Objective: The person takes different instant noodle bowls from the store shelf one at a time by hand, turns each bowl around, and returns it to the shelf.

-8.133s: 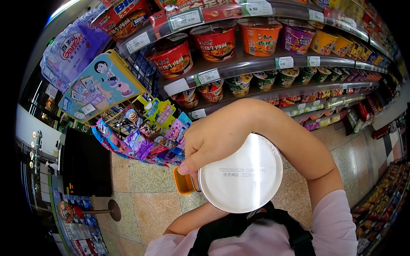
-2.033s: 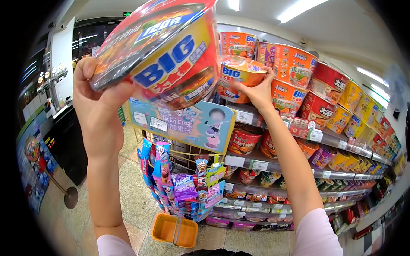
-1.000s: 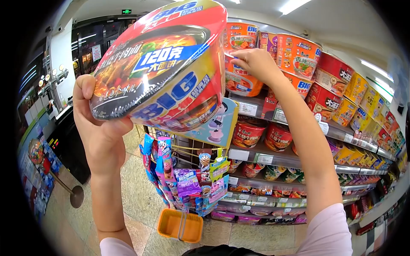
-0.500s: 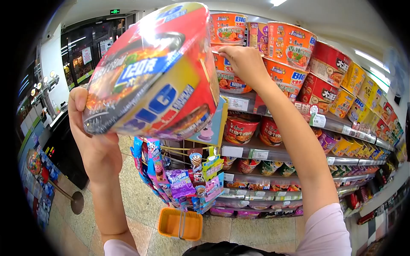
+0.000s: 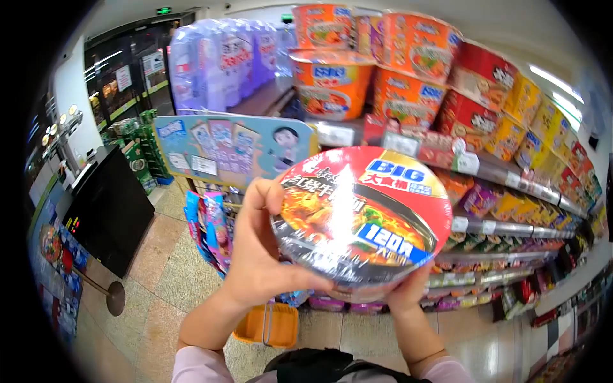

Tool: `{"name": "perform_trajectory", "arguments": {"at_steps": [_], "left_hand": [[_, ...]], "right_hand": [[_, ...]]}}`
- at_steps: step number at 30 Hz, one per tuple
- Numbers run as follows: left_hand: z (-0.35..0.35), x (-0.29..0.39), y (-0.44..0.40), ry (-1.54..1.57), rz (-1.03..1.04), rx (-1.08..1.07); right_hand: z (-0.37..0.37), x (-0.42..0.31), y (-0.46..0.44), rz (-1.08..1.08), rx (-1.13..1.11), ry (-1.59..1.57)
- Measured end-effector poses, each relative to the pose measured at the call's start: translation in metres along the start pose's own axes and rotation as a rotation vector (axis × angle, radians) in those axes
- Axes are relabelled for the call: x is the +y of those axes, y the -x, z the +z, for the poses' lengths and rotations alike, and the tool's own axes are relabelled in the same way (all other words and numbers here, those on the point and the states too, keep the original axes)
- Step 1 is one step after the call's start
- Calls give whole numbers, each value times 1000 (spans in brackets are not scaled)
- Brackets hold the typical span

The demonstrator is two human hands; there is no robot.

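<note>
A large red instant noodle tub (image 5: 373, 217) is held up in front of me. Its lid, printed with a noodle picture and "BIG", is tilted toward the camera under clear wrap. My left hand (image 5: 258, 255) grips the tub's left side, thumb along the near edge and fingers bent at the rim. Under its lower right side is my right hand (image 5: 408, 293), supporting it, with most of the fingers hidden by the tub. Beyond it, orange noodle tubs (image 5: 333, 89) are stacked on the upper shelf.
Red tubs (image 5: 469, 121) and yellow tubs (image 5: 511, 137) continue along the shelf (image 5: 434, 156) to the right. Purple-tinted wrapped bottles (image 5: 223, 67) stand at the back left. Below are a promotional board (image 5: 233, 147), hanging snack packs (image 5: 217, 223) and an orange basket (image 5: 281, 325) on the floor.
The red noodle tub has come down and right, its lid now facing me. My right hand has left the orange tubs on the shelf and moved down to the held tub.
</note>
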State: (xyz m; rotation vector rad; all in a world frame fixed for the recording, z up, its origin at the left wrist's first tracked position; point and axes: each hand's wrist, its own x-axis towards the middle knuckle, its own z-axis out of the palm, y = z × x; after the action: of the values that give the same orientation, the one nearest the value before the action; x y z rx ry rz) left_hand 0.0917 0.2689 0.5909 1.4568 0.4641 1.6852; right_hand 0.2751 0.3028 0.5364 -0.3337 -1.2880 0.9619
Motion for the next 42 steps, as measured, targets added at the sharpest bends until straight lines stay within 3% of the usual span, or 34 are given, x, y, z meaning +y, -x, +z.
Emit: {"name": "perform_trajectory", "arguments": {"at_steps": [2,4,5,12,13,16,20,42], "left_hand": [[23,-25,5,-42,-75,132],[36,-50,2,-182,-34,87],[41,-59,4,-89,-102,115],[67,-115,34,310,-365,126],[70,-119,37,282,-403,208],[80,-121,48,342,-451,188],[95,-121,58,294,-459,250],[91,-124,70,419,-452,301]], "right_hand": [[-13,2,15,177,106,9],[-33,11,23,410,283,-329],[-44,15,28,405,290,-523],[-80,-23,28,716,261,-333],[-83,-23,32,729,254,-305],[-93,-17,42,711,263,-401],[-97,-18,47,927,485,-346],[-103,-5,61,895,420,-429]]}}
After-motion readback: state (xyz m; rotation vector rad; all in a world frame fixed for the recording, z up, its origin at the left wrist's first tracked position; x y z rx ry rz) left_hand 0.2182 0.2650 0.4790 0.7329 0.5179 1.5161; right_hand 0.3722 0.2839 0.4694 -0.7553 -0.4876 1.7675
